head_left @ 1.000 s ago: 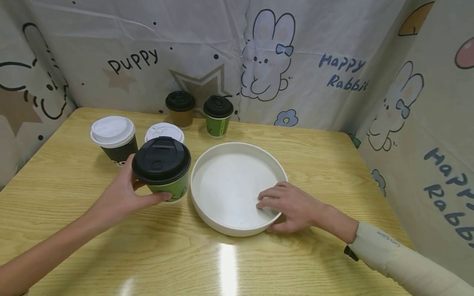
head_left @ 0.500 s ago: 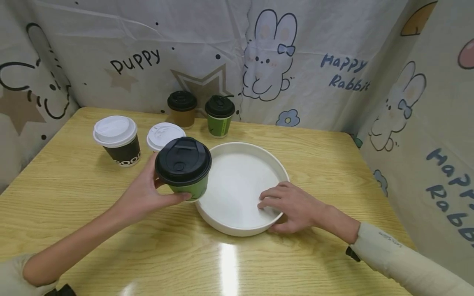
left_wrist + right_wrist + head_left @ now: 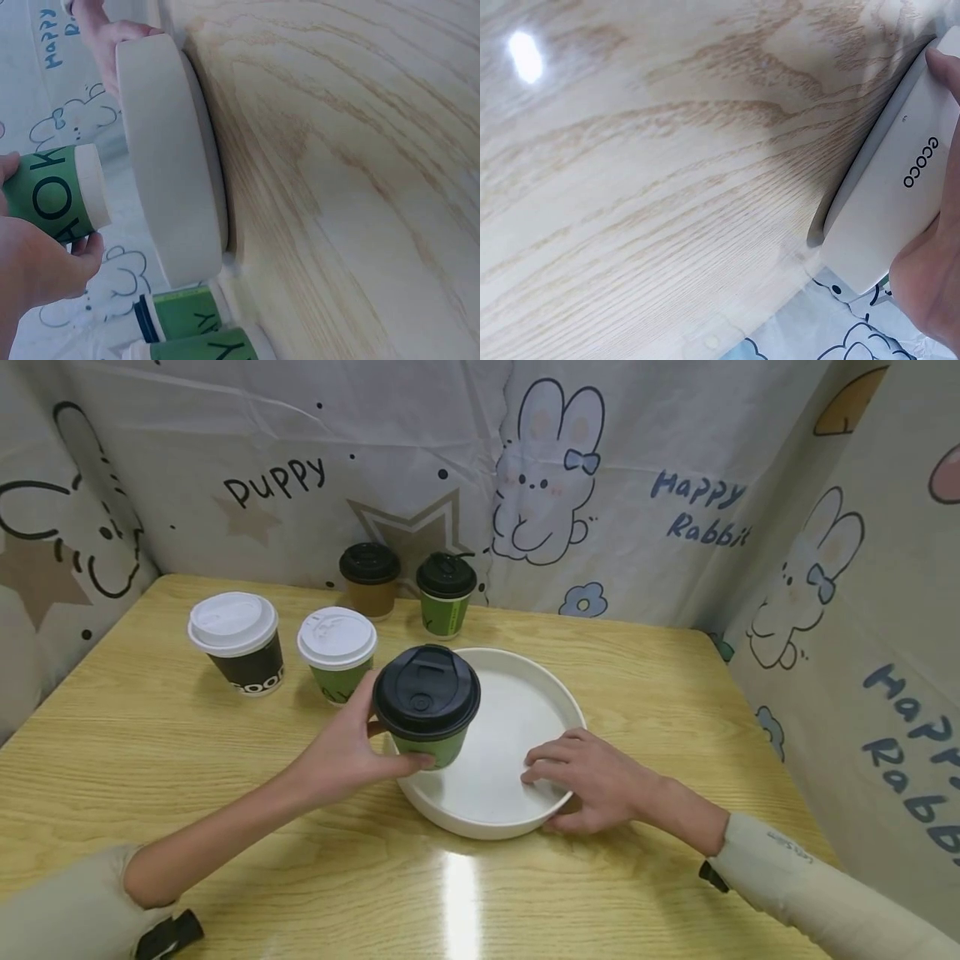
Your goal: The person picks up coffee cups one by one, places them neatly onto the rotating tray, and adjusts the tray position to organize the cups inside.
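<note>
My left hand (image 3: 341, 756) grips a green paper coffee cup (image 3: 427, 697) with a black lid, fingers and thumb round its side. The cup is upright over the left part of a round white tray (image 3: 517, 702). In the left wrist view, the base of the cup (image 3: 56, 195) hangs in the air, apart from the tray's outer wall (image 3: 169, 165). My right hand (image 3: 596, 781) holds the tray's right rim, with the thumb low on the outside and the fingers bent over to the inside. Dark "ecoco" lettering marks the tray's side (image 3: 889, 225) in the right wrist view.
Left of the tray stand a black cup (image 3: 247, 664) and a green cup (image 3: 337, 668), both with white lids. A brown cup (image 3: 371, 593) and a small green cup (image 3: 444, 610), black-lidded, stand at the table's back edge. A printed cloth (image 3: 300, 410) hangs behind.
My left hand has carried the black-lidded cup rightward, from beside the tray to over its left part, uncovering the white-lidded green cup. The right hand and the tray have stayed in place.
</note>
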Available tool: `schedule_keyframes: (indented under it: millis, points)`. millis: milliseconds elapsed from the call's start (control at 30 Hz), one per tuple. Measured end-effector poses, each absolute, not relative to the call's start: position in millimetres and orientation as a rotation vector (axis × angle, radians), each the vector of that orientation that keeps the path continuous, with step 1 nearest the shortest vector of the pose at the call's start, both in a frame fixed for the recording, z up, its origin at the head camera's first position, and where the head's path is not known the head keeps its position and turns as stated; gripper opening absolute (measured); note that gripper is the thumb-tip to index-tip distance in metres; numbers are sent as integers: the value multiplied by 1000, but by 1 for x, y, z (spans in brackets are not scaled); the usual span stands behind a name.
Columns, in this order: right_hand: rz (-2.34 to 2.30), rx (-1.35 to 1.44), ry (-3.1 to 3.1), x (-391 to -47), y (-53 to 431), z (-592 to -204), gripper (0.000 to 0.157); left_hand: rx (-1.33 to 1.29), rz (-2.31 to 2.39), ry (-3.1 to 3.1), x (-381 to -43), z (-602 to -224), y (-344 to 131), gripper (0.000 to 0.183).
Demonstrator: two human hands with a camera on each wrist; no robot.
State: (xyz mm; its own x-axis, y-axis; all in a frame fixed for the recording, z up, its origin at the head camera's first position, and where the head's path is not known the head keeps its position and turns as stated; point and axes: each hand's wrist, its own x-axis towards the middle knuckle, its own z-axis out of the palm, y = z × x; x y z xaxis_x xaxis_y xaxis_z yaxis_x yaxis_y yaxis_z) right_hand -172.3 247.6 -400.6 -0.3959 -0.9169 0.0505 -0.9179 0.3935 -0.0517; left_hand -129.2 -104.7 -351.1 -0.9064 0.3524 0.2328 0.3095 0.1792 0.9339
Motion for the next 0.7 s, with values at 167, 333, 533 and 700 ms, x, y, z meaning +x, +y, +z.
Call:
schedule_keyframes:
  millis: [167,333,533,700]
  points:
    - [112,1718,-2614,-172,247,-401,56,678,1861,2365,-132,-358,-100,92]
    - [116,1717,-2603,-172,248,-401,55,664,1847,2349,-133,-365,-95,91]
    - [129,1715,-2592,-172,247,-401,55,675,1851,2295,-133,-373,-88,95]
    - [125,1715,-2583,-172,247,-401,55,699,1838,2291,-133,-379,-81,97]
